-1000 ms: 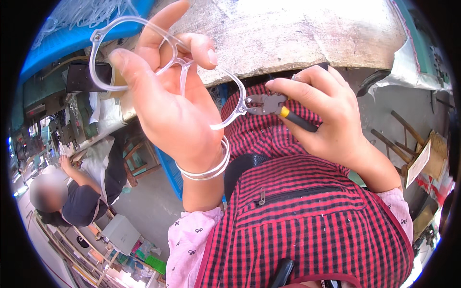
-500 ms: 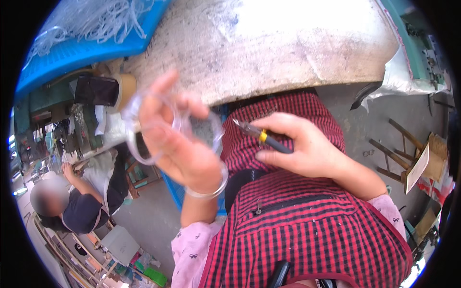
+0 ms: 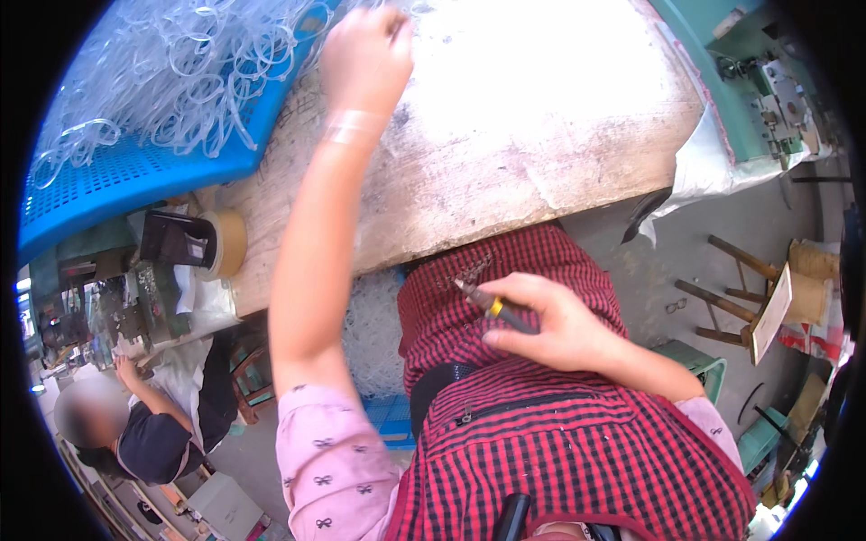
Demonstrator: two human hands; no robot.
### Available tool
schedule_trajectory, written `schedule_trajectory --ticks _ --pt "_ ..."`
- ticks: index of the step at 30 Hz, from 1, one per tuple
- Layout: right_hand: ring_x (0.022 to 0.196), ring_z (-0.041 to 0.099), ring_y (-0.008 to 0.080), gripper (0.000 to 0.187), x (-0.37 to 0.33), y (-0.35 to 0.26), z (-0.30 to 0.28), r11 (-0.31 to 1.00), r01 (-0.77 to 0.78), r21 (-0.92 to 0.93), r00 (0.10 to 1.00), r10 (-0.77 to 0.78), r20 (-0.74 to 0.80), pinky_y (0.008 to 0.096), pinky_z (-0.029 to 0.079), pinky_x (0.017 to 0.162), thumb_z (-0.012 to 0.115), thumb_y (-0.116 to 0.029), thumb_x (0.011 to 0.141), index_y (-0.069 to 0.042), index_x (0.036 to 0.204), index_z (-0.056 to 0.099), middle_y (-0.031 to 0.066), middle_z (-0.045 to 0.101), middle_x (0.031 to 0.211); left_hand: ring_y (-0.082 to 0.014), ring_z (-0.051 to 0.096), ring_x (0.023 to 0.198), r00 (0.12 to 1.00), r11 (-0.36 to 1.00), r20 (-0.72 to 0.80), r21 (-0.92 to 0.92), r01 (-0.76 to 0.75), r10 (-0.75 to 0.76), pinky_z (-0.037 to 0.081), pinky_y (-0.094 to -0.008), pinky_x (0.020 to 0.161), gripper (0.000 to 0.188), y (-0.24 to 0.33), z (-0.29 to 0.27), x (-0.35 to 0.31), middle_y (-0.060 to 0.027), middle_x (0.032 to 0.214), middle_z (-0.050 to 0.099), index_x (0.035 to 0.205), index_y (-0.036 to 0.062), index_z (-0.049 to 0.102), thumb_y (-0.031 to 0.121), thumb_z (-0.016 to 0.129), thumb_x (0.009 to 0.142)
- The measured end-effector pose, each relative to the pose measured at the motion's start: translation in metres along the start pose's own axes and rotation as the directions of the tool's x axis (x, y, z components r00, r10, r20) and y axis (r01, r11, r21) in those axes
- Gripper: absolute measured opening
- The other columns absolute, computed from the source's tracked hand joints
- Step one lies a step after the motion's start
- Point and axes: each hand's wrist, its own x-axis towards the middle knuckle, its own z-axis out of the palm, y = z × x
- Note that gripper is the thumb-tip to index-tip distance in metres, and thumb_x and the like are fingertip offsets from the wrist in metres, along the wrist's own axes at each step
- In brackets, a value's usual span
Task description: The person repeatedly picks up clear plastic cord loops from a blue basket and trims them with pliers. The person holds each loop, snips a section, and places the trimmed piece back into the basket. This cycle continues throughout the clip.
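My left hand (image 3: 365, 59) reaches far over the table beside a blue basket (image 3: 153, 173). Its fingers are curled closed, and what they hold, if anything, is hidden. A clear band (image 3: 354, 126) circles that wrist. Heaped in the basket are many clear plastic loops (image 3: 194, 77). Above my lap, my right hand (image 3: 559, 325) grips a pair of small cutting pliers (image 3: 496, 307) with dark handles and a yellow band, tips pointing up and left. Under the table edge, between my left arm and my lap, more clear loops (image 3: 372, 334) lie in a second blue basket (image 3: 390, 422).
The worn wooden table (image 3: 469, 171) spans the top of the view. A roll of tan tape (image 3: 233, 243) and a dark box-like object (image 3: 171, 239) sit at its left. A wooden stool (image 3: 767, 311) lies at right. Another person (image 3: 158, 410) works at far left.
My left hand has swung from above my lap to the far part of the table. The clear loops round its fingers no longer show there. My right hand keeps the pliers.
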Motion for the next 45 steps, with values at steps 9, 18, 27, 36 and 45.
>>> schedule_trajectory --ticks 9,18,27,36,45 --pt "0.107 0.066 0.0322 0.048 -0.004 0.025 0.0 0.986 -0.085 0.145 0.992 0.097 -0.076 0.0392 0.051 0.095 0.08 -0.022 0.084 -0.002 0.125 0.065 0.0161 0.068 0.112 -0.0347 0.07 0.08 0.861 0.858 0.037 0.112 0.5 -0.507 0.055 -0.0446 0.075 0.024 0.011 0.101 0.021 -0.0153 0.085 0.073 0.079 0.004 0.075 0.028 0.073 0.082" --pt "0.106 0.062 0.0122 0.045 0.021 0.038 -0.015 0.708 -0.361 0.607 0.932 0.302 0.203 0.0305 0.047 0.099 0.076 -0.017 0.09 -0.005 0.132 0.065 0.0041 0.068 0.119 -0.01 0.055 0.07 0.806 0.605 0.064 -0.627 0.491 -0.588 0.045 -0.024 0.065 0.028 0.015 -0.093 -0.078 -0.0017 0.083 0.066 0.11 -0.0011 0.068 0.024 0.069 0.099" --pt "0.084 0.059 0.0282 0.06 0.034 -0.015 -0.018 0.663 0.39 -0.639 0.827 -0.557 -0.072 0.0376 0.049 0.075 0.083 -0.009 0.06 -0.018 0.118 0.076 0.0099 0.062 0.098 -0.0166 0.056 0.079 0.752 -0.588 0.593 -0.729 0.351 -0.287 0.048 -0.0301 0.075 0.054 0.067 -0.137 -0.148 -0.0063 0.083 0.058 0.134 -0.0027 0.054 0.044 0.045 0.108" --pt "0.08 0.055 0.0222 0.063 0.045 -0.046 -0.037 0.242 0.527 -0.815 0.709 -0.653 0.266 0.0334 0.047 0.066 0.079 -0.021 0.06 -0.03 0.123 0.073 0.0021 0.062 0.107 -0.0174 0.056 0.08 0.643 -0.377 0.691 -0.721 0.582 -0.33 0.048 -0.0307 0.076 0.058 0.088 -0.146 -0.145 -0.0068 0.083 0.058 0.135 -0.0044 0.052 0.046 0.042 0.108" --pt "0.075 0.053 0.0188 0.045 0.06 -0.055 -0.043 0.078 0.576 -0.814 0.587 -0.732 0.345 0.0321 0.044 0.06 0.07 -0.028 0.071 -0.031 0.116 0.073 -0.0011 0.063 0.106 -0.0182 0.056 0.08 0.631 -0.338 0.703 -0.711 0.616 -0.328 0.048 -0.0313 0.077 0.062 0.093 -0.151 -0.143 -0.0072 0.083 0.058 0.136 -0.0061 0.051 0.048 0.039 0.108"
